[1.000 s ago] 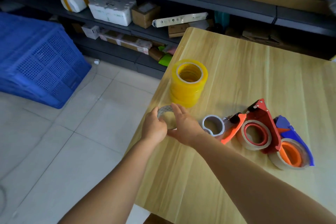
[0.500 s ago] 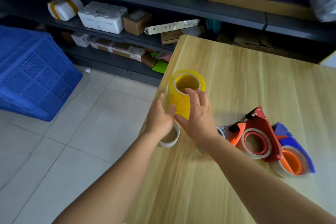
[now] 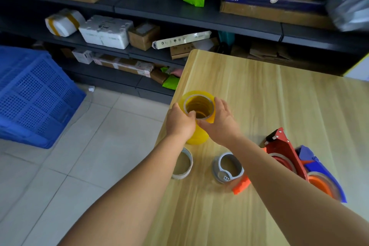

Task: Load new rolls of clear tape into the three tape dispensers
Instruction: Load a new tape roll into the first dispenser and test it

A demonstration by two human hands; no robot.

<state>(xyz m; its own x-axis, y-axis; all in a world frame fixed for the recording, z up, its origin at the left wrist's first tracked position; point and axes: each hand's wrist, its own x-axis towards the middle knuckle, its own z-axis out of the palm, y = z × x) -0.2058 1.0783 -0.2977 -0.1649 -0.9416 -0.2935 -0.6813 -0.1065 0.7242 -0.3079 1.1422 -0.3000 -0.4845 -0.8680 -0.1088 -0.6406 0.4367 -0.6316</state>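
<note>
Both bare forearms extend forward and converge. The left hand [image 3: 180,123] is seen from the back, its fingers curled, thumb hooked forward. The right hand [image 3: 220,123] lies just beside it, fingers spread and bent, thumb pointing towards the left hand.

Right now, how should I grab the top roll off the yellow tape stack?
Grip the top roll by its outer wall, from above, a hand on each side. The yellow tape stack stands upright with the core opening facing up, so that wall is exposed; the left hand and right hand already flank it.
</note>
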